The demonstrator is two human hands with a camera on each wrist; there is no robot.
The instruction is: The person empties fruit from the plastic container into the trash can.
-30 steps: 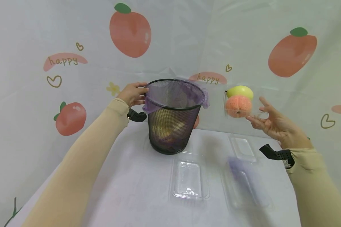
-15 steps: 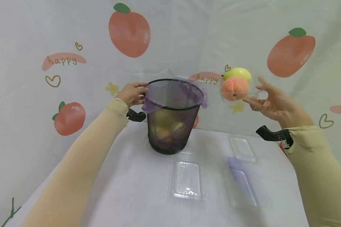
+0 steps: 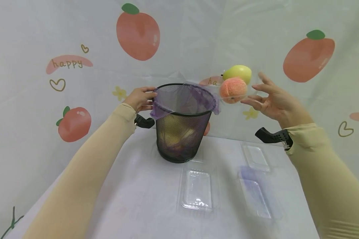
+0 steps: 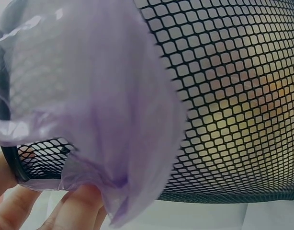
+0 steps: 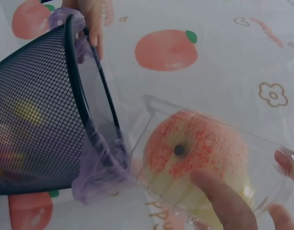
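Observation:
A black mesh wastebasket (image 3: 179,136) with a thin purple bag (image 3: 160,111) over its rim stands on the table, yellowish and reddish contents showing through the mesh. My left hand (image 3: 139,99) grips its left rim, fingers curled against rim and bag. My right hand (image 3: 276,101) holds a clear plastic container (image 5: 154,108) in the air right of the basket's mouth. Inside are a pinkish-orange peach (image 3: 233,89) and a smooth yellow fruit (image 3: 240,73) with a short dark stem. In the right wrist view the thumb (image 5: 223,199) overlaps the container's side, near the peach.
A clear tray (image 3: 197,189) lies on the table (image 3: 137,199) in front of the basket. To its right lie another clear tray (image 3: 258,199) with a purplish patch and a smaller one (image 3: 255,157). Behind stands a printed cloth backdrop (image 3: 203,39).
My right hand has lifted the container with the fruit, then carried it left toward the basket's mouth. The left hand and the basket have stayed put.

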